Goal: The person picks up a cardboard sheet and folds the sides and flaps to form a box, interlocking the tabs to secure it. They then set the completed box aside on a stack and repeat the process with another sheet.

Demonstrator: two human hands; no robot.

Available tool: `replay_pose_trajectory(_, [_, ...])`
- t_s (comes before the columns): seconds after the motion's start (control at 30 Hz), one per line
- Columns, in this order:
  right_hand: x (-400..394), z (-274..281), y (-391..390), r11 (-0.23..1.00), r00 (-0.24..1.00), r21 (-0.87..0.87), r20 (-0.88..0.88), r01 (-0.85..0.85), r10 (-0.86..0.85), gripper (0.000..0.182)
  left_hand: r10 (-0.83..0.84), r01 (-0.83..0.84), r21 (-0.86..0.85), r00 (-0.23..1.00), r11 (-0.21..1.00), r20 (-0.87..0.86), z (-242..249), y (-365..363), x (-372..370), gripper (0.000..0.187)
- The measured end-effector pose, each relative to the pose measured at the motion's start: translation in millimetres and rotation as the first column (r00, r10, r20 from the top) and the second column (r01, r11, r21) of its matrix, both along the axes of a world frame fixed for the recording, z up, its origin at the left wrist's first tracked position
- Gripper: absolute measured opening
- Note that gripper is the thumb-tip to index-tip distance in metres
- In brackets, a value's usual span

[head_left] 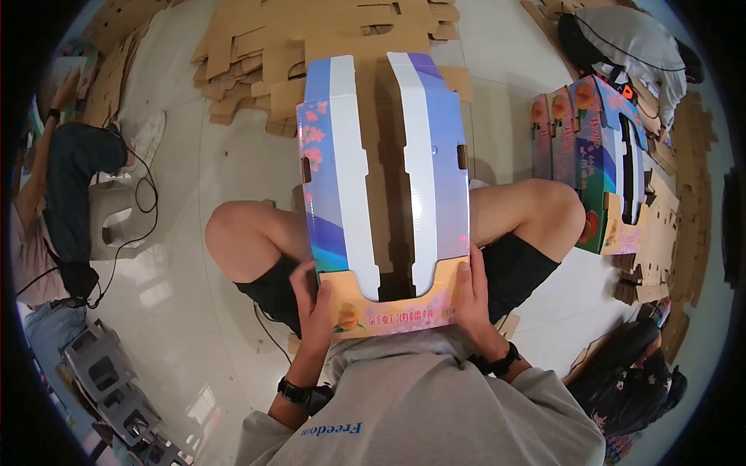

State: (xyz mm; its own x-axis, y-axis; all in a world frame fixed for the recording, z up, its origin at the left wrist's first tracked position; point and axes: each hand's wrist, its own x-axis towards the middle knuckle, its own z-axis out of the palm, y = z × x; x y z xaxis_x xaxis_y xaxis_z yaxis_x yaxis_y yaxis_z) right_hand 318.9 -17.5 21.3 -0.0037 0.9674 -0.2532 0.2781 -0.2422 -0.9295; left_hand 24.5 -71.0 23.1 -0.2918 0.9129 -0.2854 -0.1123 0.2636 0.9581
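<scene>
A printed cardboard box [427,179] stands between my knees, its two long top flaps folded inward with a dark gap between them. Its near end is an orange panel with a peach picture and printed characters. My left hand [312,303] grips the near left corner, thumb on the orange panel and fingers along the side. At the near right corner, my right hand [472,295] holds the box the same way, thumb on the panel. The far end of the box has upright blue and white flaps.
Stacked flat cardboard [326,39] lies on the floor ahead. Several finished-looking printed boxes [590,155] stand at the right, beside more flat cardboard [691,202]. Other people sit at the left and both right corners. Grey plastic stools [101,361] are at the lower left.
</scene>
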Motion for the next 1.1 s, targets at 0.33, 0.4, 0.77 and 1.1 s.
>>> replay_pose_trajectory(0.33, [31.7, 52.8, 38.2, 0.917, 0.948, -0.251, -0.019, -0.311, 0.316, 0.045, -0.138, 0.130, -0.134, 0.989, 0.982, -0.054, 33.3, 5.3, -19.4, 0.067])
replay_pose_trajectory(0.4, [35.3, 78.8, 71.7, 0.878, 0.872, -0.276, 0.193, -0.391, 0.449, 0.053, -0.186, 0.175, -0.121, 0.979, 0.977, -0.088, 26.1, -1.7, -21.8, 0.068])
replay_pose_trajectory(0.77, [-88.3, 48.8, 298.3, 0.778, 0.599, 0.172, 0.741, -0.604, 0.302, 0.077, -0.520, 0.440, -0.287, 0.630, 0.851, -0.578, 95.7, 68.8, -31.4, 0.097])
replay_pose_trajectory(1.1, [-76.8, 68.6, 251.4, 0.708, 0.596, 0.177, 0.694, -0.684, 0.403, 0.055, -0.001, 0.358, 0.089, 0.244, 0.929, -0.970, 62.4, 266.3, -2.8, 0.056])
